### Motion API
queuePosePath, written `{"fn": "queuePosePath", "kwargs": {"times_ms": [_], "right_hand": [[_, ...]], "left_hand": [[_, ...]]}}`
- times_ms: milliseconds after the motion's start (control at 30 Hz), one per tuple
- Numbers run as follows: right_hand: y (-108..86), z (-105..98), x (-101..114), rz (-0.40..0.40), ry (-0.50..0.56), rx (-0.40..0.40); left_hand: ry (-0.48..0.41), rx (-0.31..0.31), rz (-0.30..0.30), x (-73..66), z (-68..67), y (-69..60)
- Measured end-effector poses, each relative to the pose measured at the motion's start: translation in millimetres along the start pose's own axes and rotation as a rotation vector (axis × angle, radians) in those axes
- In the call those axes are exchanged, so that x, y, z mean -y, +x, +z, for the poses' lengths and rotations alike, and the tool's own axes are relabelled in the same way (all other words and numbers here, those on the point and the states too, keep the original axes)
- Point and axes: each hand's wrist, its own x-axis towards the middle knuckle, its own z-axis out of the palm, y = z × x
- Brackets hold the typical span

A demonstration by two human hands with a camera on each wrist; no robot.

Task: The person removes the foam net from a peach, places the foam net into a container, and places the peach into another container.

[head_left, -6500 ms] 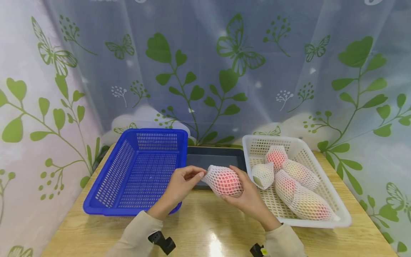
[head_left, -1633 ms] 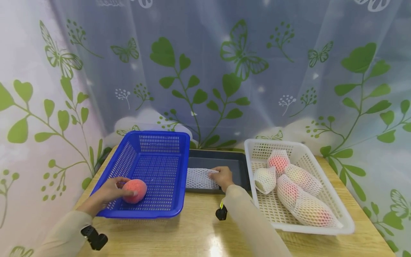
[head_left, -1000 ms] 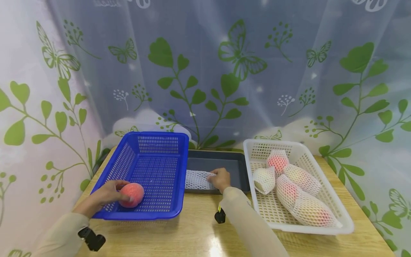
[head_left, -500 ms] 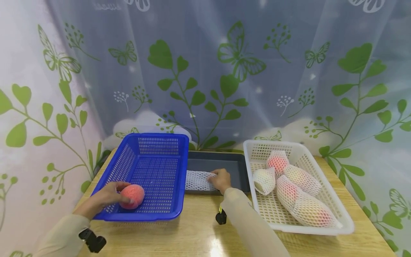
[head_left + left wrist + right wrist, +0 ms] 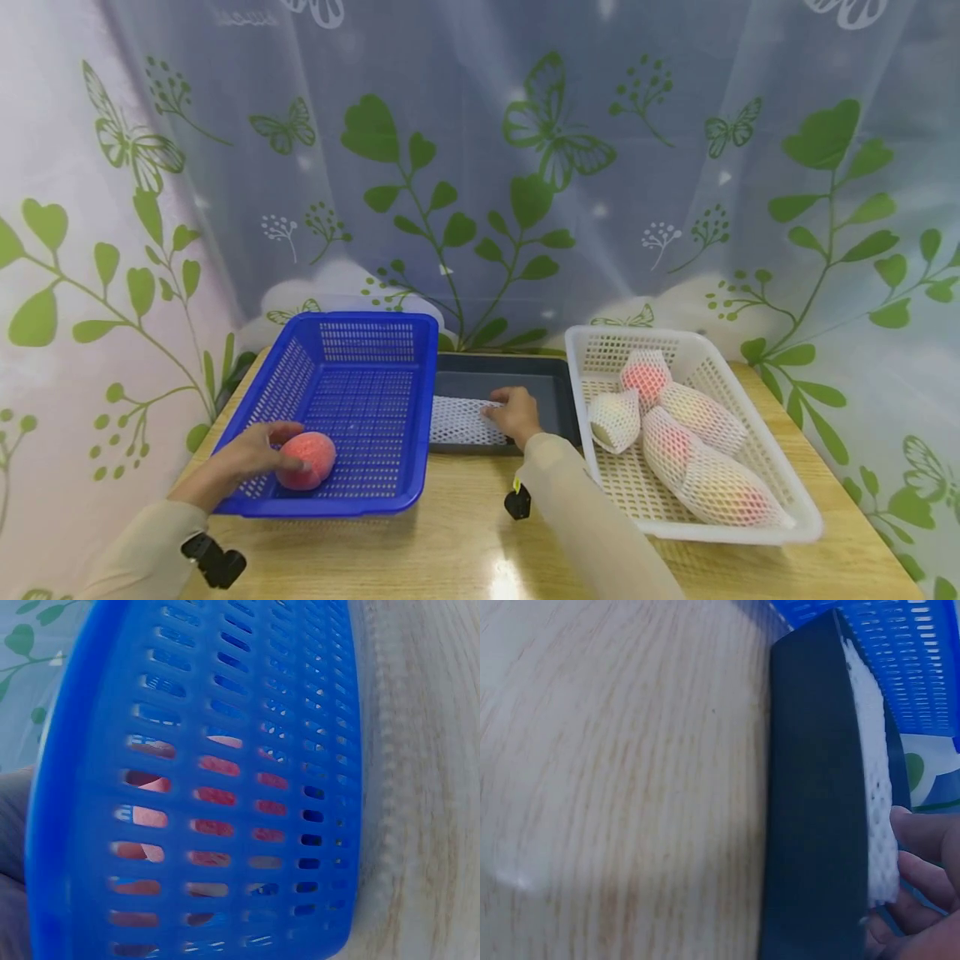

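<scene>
In the head view, the left hand (image 5: 251,458) is at the front left of the blue basket (image 5: 433,417), with thumb and fingers round a bare pink-red peach (image 5: 311,460). Through the basket's slots the left wrist view shows parts of the peach (image 5: 216,796). A white foam net (image 5: 461,421) lies flattened in the dark tray (image 5: 536,364). The right hand (image 5: 517,415) is at the net's right end, its fingertips slightly apart. The right wrist view shows a fingertip of the right hand (image 5: 926,892) beside the net (image 5: 874,750); contact is unclear.
A white basket (image 5: 776,437) on the right holds several net-covered fruits (image 5: 678,437). Both baskets and the tray stand on a wooden table (image 5: 480,517). A patterned curtain (image 5: 465,125) hangs behind them.
Earlier, both hands were at a net-covered fruit over the table's middle. Now the peach is bare in the blue basket and the net lies in the tray. Lately, the right hand's fingers have spread slightly.
</scene>
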Motion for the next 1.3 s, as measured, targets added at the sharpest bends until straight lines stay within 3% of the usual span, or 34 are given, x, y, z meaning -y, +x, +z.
{"fn": "queuePosePath", "kwargs": {"times_ms": [333,567,800,1033,1300], "right_hand": [[-3.0,-17,21,-0.079,0.017,0.020],[-6.5,-43,42,-0.135,0.039,0.054],[-14.3,-77,53,-0.143,0.074,0.090],[-22.8,-110,52,-0.134,0.087,0.108],[-36.7,-141,39,-0.155,0.108,0.120]], "left_hand": [[-0.050,-0.036,0.070,-16.3,0.8,1.1],[-0.058,-0.076,0.144,-45.6,8.3,-2.4],[-0.167,-0.100,0.244,-79.5,22.6,1.5],[-0.187,-0.109,0.360,-108.1,42.0,12.7],[-0.301,-0.042,0.377,-136.4,69.6,18.6]]}}
